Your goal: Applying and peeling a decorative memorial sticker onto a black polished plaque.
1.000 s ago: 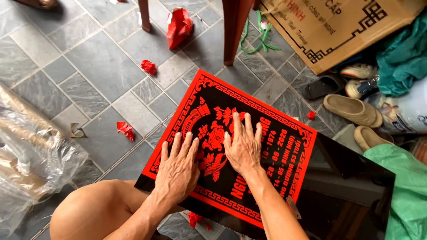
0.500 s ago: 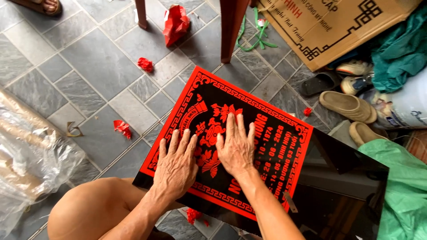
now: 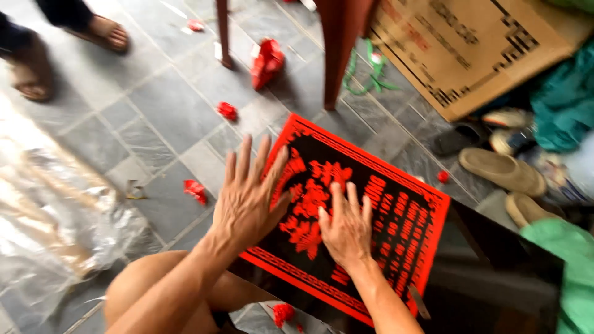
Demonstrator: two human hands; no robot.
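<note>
Flat under both open hands, red-and-black rectangular paper cutout sheet (image 3: 365, 216) on black glossy board (image 3: 495, 278) (long axis toward upper left): left hand (image 3: 250, 198) at near-left edge, right hand (image 3: 346, 229) mid-sheet, palms down.

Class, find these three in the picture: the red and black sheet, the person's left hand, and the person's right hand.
red and black sheet (image 3: 405, 216): head view, on its right part with red columns.
left hand (image 3: 247, 201): head view, on the back of the hand.
right hand (image 3: 346, 232): head view, on the back of the hand.
</note>
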